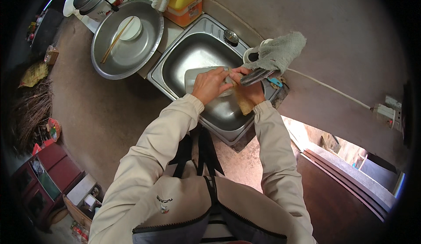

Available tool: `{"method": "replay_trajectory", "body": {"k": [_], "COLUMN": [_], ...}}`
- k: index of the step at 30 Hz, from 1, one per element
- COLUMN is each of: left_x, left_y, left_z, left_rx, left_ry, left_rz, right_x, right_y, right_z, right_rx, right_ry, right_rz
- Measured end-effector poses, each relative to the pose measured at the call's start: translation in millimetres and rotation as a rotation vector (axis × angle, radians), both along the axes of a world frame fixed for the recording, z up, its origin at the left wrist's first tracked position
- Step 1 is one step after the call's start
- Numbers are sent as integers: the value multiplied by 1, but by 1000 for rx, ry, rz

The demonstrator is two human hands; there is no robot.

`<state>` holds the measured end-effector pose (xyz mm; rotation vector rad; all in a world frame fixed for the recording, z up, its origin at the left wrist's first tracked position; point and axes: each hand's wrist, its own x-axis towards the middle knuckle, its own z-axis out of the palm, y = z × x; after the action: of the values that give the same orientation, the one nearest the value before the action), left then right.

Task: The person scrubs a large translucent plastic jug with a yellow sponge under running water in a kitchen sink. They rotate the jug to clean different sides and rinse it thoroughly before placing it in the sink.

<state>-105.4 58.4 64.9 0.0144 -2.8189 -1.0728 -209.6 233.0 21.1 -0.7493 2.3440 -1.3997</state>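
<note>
Over a stainless steel sink [205, 55], my left hand [211, 83] and my right hand [251, 87] meet on a limp tan cloth [244, 103]. Both hands pinch its upper part, and the rest hangs down by my right palm. A pale translucent container [194, 77] lies in the basin behind my left hand; whether that hand touches it too is hard to tell. A metal faucet spout [255, 77] reaches over my right hand, with a grey-green cloth [283, 51] draped on the faucet.
Left of the sink stands a large metal basin [98, 51] holding a white bowl [136, 30] and chopsticks [116, 40]. A yellow-orange jug [185, 5] and a metal strainer [231, 37] are at the back. A white cable [329, 86] runs along the wall at right.
</note>
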Motion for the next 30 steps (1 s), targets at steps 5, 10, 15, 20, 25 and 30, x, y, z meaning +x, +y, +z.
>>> {"method": "replay_trajectory", "body": {"k": [5,10,15,20,25,30], "left_x": [3,-1,-7,23,31,31], "left_y": [4,-16,-37,-1,15,-13], "left_z": [0,3,25,7,-5,-2], "left_rx": [-27,-60,-119,-242,-161,-114], "left_ry": [-24,-69,-73,68,70,129], "left_rz": [55,-219,-441,61,4,-263], "right_x": [43,65,58,29,51,68], "right_y": [-7,16,47,30,18,39], "right_z": [-5,15,22,13,16,4], "right_rx": [-208,-159,-197,-187,-81,-19], "right_ry": [-184,-468,-393,-130,-302,-365], "right_rz": [-366,-408,-402,-199,-208,-203]}}
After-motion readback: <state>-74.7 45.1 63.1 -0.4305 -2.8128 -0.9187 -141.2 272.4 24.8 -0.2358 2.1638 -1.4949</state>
